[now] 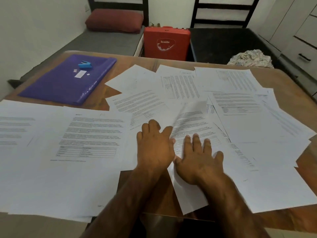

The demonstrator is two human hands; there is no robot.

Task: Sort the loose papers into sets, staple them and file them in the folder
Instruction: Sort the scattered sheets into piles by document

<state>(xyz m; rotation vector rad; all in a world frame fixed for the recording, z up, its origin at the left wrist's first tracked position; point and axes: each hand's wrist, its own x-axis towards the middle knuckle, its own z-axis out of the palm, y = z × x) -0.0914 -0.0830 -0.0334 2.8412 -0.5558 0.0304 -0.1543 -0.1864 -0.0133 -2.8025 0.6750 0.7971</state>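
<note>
1. The papers (236, 103) lie strewn and overlapping over the right half of the worktop (123, 69), pointing every which way.
2. Two sheets, the near one (92, 134) and the left one (15, 127), lie flat side by side at the left. Their long axes run away from the person and their print reads upright to the wearer.
3. One sheet (190, 117) sits at the middle between the hands. Its long axis runs from the near edge away from the person, leaning a little right. Its far left part is curled up off the pile and blurred.
4. The left grip (154, 146) has bent fingers and pinches the raised left edge of that sheet at the thumb side.
5. The right grip (199, 160) is released, with fingers straight and spread, pressing the sheet's near half flat.
6. The purple folder (65, 83) lies closed at the far left of the worktop, well apart from the hands. Its long axis runs from near left to far right.
7. A blue stapler (85, 64) rests on the folder's far end, lying roughly crosswise to the folder.
8. Beyond the worktop stands a red case (167, 42) between two beds. A pillow (114, 20) lies on the left bed and a crumpled cloth (252, 59) on the right one.
</note>
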